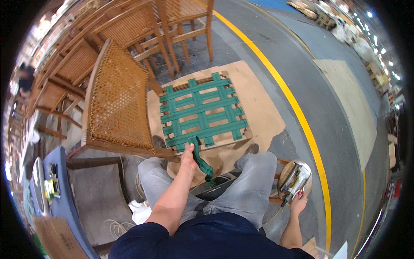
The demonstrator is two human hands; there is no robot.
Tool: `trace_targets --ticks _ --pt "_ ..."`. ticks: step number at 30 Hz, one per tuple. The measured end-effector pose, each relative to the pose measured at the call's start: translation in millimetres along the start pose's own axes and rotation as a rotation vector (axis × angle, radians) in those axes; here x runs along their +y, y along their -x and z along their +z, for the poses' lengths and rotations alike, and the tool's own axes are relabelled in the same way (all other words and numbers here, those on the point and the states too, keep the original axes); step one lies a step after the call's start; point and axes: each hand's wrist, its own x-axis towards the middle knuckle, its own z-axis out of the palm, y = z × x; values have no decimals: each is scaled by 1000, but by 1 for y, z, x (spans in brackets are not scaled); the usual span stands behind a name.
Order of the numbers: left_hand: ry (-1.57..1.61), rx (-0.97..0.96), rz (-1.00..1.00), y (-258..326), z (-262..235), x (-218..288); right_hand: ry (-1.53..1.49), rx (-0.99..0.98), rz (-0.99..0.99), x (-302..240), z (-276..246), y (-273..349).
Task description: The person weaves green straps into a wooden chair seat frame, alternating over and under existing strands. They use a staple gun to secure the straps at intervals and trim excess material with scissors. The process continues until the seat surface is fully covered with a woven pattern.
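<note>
Seen from above, seated, with grey-trousered knees at lower centre of the frame. Left hand (188, 152) reaching forward between the knees, grip closed around the loose end of a green webbing strap (201, 160), pinching it just at the near edge of the seat frame. Strap hanging down from the hand in a twisted length toward the lap, ending near a dark object between the thighs, too unclear to identify.

Square wooden seat frame (202, 113) lying flat in the centre of the frame, crossed by green webbing woven over and under in a lattice, bands running both ways. Frame resting on a sheet of brown cardboard (263, 112) spread on the grey concrete floor (336, 142).

Right hand (298, 201) at lower right, down beside the right knee, grip wrapped around the handle of a metal pneumatic staple gun (296, 179). Gun resting on a small round wooden stool (285, 186), well apart from the seat frame.

Cane-backed wooden chair (115, 103) at left of centre, just beside the seat frame, its woven back tilted toward the camera. More wooden chairs (172, 26) of the same kind stacked and ranged across the upper left. Yellow floor line (297, 112) curving from upper centre down to lower right. Blue-edged cart (60, 194) with small items at lower left, and white cloth (140, 211) near the left thigh.
</note>
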Motion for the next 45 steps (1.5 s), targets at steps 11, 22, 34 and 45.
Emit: trace_targets --ticks 11,22,34,45 --pt "-48 122 -374 69 4 36 6 81 -137 -90 -73 -63" --pt "-357 -119 -222 110 30 98 -378 -17 -351 -214 -107 -58" --pt "349 166 -241 14 34 64 -960 -819 -623 -394 1 61" --pt "325 4 -224 15 6 49 -82 -1491 -221 -550 107 115"
